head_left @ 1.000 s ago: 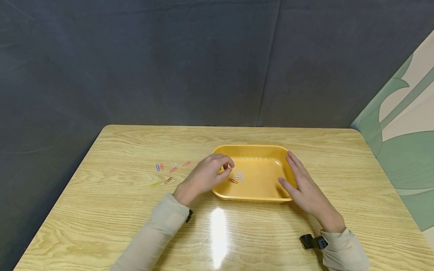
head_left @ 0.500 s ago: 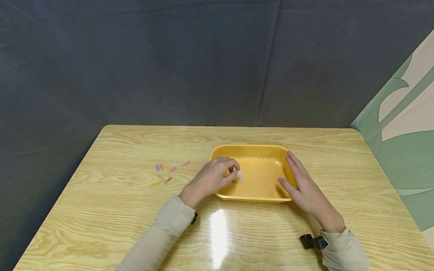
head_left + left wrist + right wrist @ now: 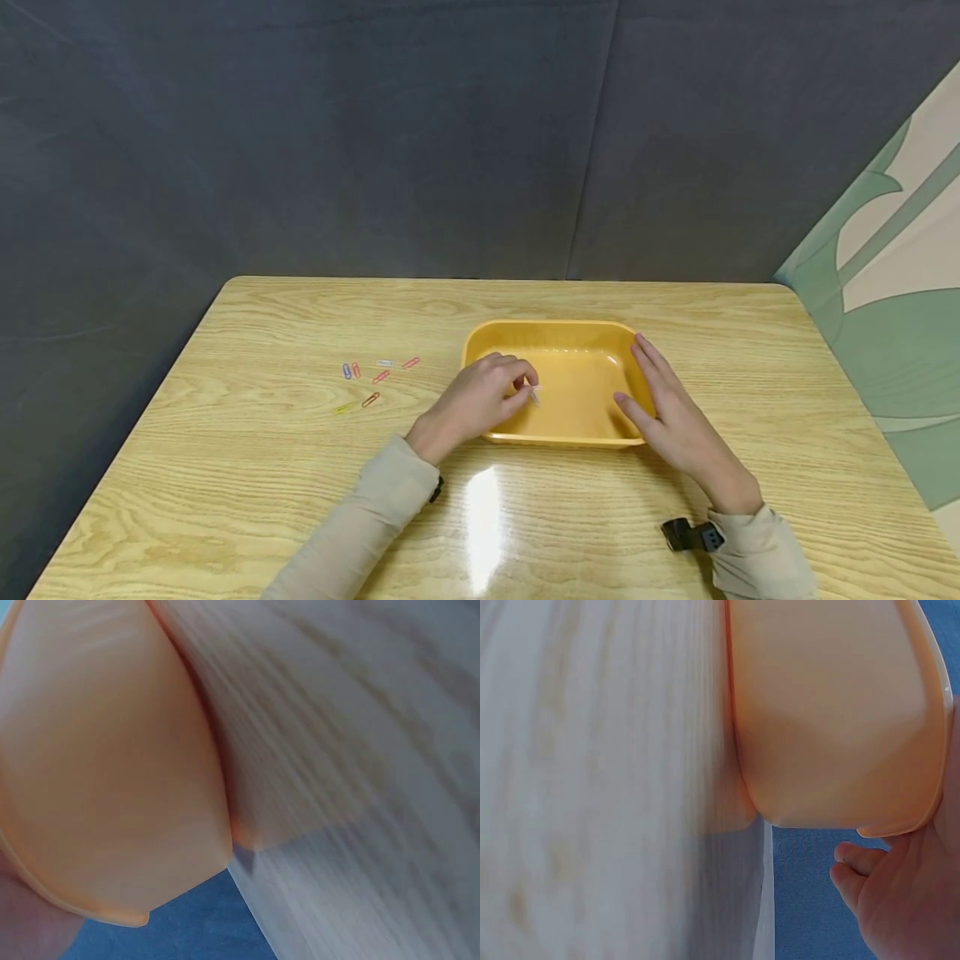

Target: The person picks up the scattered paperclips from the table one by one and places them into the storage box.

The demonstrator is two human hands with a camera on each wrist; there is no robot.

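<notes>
In the head view my left hand point(image 3: 487, 396) reaches over the left side of a yellow plastic tray point(image 3: 585, 438), its thumb and index finger pinching a white paper clip low inside. Another white paper clip point(image 3: 535, 398) shows on the tray floor right by the fingertips; other clips there are hidden behind the hand. My right hand point(image 3: 675, 425) lies along the tray's right end, fingers straight against the rim and thumb spread over the inside. The right wrist view shows this hand point(image 3: 900, 900) at the tray's outer wall point(image 3: 840, 727).
Left of the tray, loose paper clips lie on the wooden table point(image 3: 247, 467): a blue clip point(image 3: 347, 372), a white clip point(image 3: 385, 363), a yellow clip point(image 3: 344, 408), a dark red clip point(image 3: 371, 400) and several pinkish-red clips point(image 3: 381, 377). A dark curtain point(image 3: 420, 150) hangs behind.
My left hand has moved right and slightly lower into the tray with the white paper clip, covering clips seen there before. The right hand has stayed at the tray's right end.
</notes>
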